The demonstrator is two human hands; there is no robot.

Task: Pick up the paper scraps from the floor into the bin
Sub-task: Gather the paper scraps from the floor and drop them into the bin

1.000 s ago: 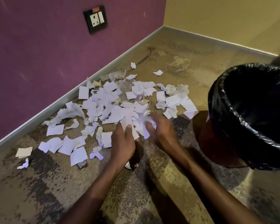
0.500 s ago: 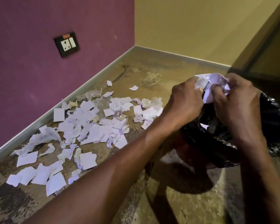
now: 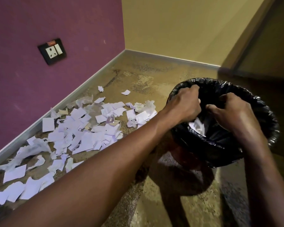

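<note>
White paper scraps [image 3: 82, 130] lie scattered across the speckled floor along the purple wall, to the left of my arms. The bin [image 3: 220, 145], lined with a black plastic bag, stands at the right. Both hands hang inside its mouth. My left hand [image 3: 185, 104] is at the bin's left rim with its fingers loosely curled downward. My right hand [image 3: 231, 110] is over the middle, with thumb and fingers apart and nothing visible between them. A clump of white scraps [image 3: 197, 126] shows inside the bin just below my left hand.
A black wall socket [image 3: 52, 51] sits low on the purple wall. A grey skirting [image 3: 95, 74] runs along both walls into the corner. Crumpled tissue-like pieces [image 3: 144, 105] lie near the bin's left side. A dark door or panel edge [image 3: 252, 51] rises behind the bin.
Both hands lifted a bundle of scraps off the floor and carried it right over the bin. The bundle has left my fingers and now shows inside the bin.
</note>
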